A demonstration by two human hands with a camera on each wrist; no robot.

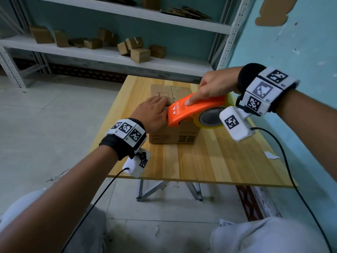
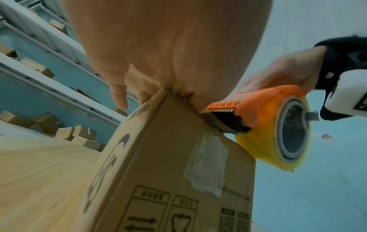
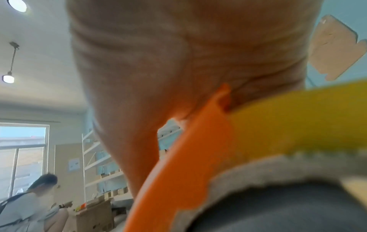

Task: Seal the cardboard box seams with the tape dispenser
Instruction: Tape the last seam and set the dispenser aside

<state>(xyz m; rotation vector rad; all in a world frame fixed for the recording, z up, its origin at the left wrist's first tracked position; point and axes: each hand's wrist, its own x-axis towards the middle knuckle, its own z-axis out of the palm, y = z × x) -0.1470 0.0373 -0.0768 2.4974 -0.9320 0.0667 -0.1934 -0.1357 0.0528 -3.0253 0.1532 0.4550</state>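
both your hands work the cardboard box (image 1: 173, 137): right hand (image 1: 213, 86) grips the orange tape dispenser (image 1: 197, 110) on its top near edge, left hand (image 1: 153, 114) presses flat, fingers relaxed.

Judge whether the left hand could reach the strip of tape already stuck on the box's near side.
Probably yes: the left hand rests on the box top, and the tape strip just below has nothing covering it.
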